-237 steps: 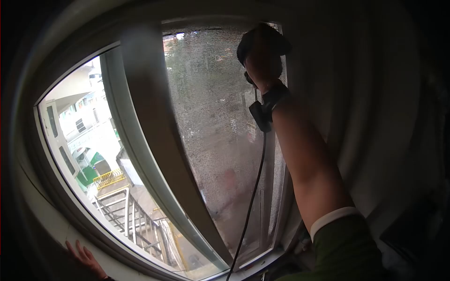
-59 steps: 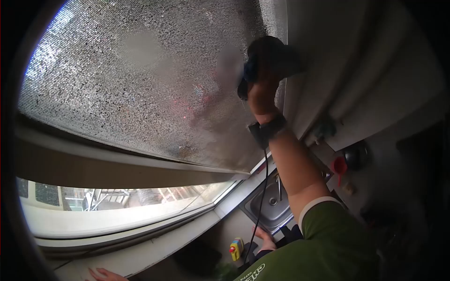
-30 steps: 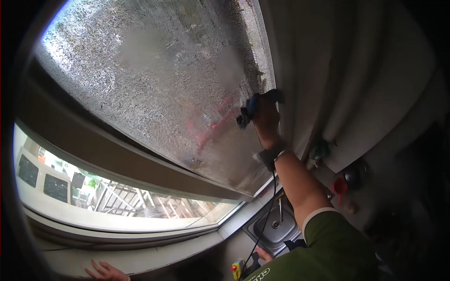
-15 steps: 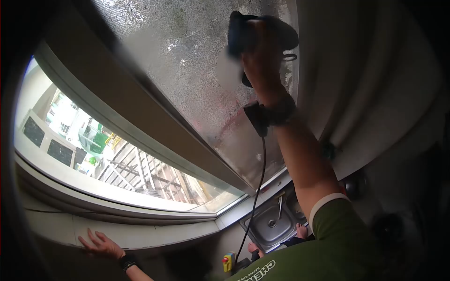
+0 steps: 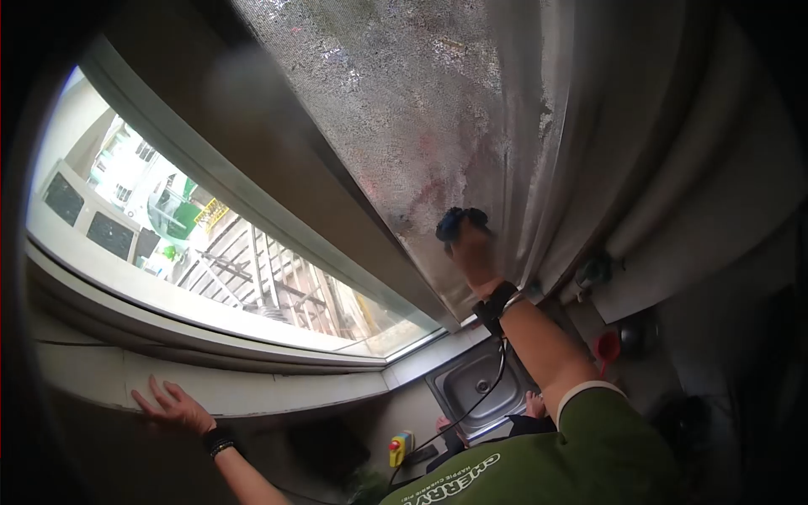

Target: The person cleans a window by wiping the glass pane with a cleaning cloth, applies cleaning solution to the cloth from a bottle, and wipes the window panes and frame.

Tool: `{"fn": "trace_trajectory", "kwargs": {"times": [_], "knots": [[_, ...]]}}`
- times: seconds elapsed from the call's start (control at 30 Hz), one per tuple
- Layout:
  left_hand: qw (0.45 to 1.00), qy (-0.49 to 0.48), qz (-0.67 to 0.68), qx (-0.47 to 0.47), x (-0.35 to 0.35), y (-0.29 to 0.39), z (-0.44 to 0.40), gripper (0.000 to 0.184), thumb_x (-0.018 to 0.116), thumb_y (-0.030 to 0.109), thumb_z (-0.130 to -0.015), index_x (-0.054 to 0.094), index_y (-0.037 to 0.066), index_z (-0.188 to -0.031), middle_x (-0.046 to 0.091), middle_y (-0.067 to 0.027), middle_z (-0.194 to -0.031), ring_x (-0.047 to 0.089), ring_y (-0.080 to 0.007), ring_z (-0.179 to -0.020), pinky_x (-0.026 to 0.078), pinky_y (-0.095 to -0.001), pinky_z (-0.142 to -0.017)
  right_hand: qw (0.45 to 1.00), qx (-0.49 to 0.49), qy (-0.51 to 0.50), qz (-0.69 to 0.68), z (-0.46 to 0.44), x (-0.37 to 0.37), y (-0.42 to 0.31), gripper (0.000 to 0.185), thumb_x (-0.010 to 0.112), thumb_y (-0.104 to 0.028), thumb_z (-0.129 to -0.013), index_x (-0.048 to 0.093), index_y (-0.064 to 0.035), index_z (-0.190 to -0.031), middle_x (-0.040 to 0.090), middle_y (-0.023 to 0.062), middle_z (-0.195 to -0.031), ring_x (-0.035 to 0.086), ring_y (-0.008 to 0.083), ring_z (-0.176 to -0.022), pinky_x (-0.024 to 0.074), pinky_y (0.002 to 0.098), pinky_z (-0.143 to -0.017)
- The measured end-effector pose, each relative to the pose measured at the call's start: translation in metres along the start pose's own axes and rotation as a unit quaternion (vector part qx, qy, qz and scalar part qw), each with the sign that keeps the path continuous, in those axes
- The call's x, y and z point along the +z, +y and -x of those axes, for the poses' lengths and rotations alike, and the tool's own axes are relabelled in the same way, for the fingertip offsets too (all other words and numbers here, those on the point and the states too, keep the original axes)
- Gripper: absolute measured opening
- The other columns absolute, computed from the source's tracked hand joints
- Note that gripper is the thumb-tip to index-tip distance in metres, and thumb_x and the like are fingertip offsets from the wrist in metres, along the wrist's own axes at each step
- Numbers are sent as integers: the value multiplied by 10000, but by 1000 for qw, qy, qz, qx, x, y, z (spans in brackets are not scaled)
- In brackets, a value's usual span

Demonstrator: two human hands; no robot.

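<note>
My right hand (image 5: 475,259) is closed on a bunched dark blue cloth (image 5: 459,222), pressed to the lower part of a wet-looking textured glass pane (image 5: 404,109). Part of the cloth is hidden behind the fingers. A black band with a cable (image 5: 503,366) is on that wrist. Down at the left, my left hand (image 5: 174,410) rests with its fingers spread on the edge of a pale tiled window ledge (image 5: 295,397). It holds nothing, and a dark band circles its wrist.
A metal sink (image 5: 454,389) lies below, with bare feet at its near edge. A yellow bottle (image 5: 399,450) with a red part stands left of it. To the right are a red item (image 5: 605,347) and a dark round pot (image 5: 640,333). An open window gap (image 5: 244,261) shows outdoors.
My right hand has moved the cloth from high on the pane down to its lower part. My left hand has stayed on the ledge. The view has shifted slightly.
</note>
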State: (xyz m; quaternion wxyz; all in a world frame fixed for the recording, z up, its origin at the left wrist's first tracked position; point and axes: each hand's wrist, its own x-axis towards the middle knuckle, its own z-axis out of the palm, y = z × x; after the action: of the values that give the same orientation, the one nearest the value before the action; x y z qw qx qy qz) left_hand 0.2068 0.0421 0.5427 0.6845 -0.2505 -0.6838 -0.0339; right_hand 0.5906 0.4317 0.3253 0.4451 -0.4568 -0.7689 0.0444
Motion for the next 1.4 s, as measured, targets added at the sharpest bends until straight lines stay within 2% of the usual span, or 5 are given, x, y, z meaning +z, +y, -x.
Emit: {"fn": "trace_trajectory", "kwargs": {"times": [0.2,0.5,0.6,1.13,1.4], "knots": [[1000,12,-4,2,-1,2,0,366,708,142,-795,612,226,-1138,455,-52,-1374,531,-291,-1164,410,-530,-974,937,-96,225,-251,-104,-114,-111,152,608,-73,-844,544,-72,-981,606,120,-780,614,342,-785,476,406,-636],[999,11,21,21,0,2,-1,357,710,147,-794,623,225,-1132,452,-64,-1376,512,-294,-1186,370,-547,-1016,962,-156,193,-115,-42,-26,-86,303,613,-56,-767,564,-77,-1065,614,126,-811,636,319,-811,511,422,-665],[999,16,8,26,-5,3,-4,354,708,143,-794,624,219,-1129,450,-67,-1376,506,-294,-1194,363,-551,-1020,993,-30,-56,-96,25,14,-46,248,598,-55,-792,556,-82,-1035,613,122,-738,643,315,-708,510,417,-591],[999,22,11,31,6,-2,3,368,702,123,-802,609,211,-1147,458,-92,-1367,513,-273,-1197,371,-527,-975,941,-153,212,-213,-103,-78,-147,287,661,-70,-765,522,-76,-1017,588,129,-762,608,338,-697,479,425,-591],[1000,10,-13,22,1,3,1,350,705,154,-804,615,232,-1132,463,-70,-1364,522,-265,-1181,399,-509,-953,995,-9,-86,-54,71,40,-24,198,613,-108,-813,504,-115,-977,618,100,-706,635,301,-641,524,408,-551]]}}
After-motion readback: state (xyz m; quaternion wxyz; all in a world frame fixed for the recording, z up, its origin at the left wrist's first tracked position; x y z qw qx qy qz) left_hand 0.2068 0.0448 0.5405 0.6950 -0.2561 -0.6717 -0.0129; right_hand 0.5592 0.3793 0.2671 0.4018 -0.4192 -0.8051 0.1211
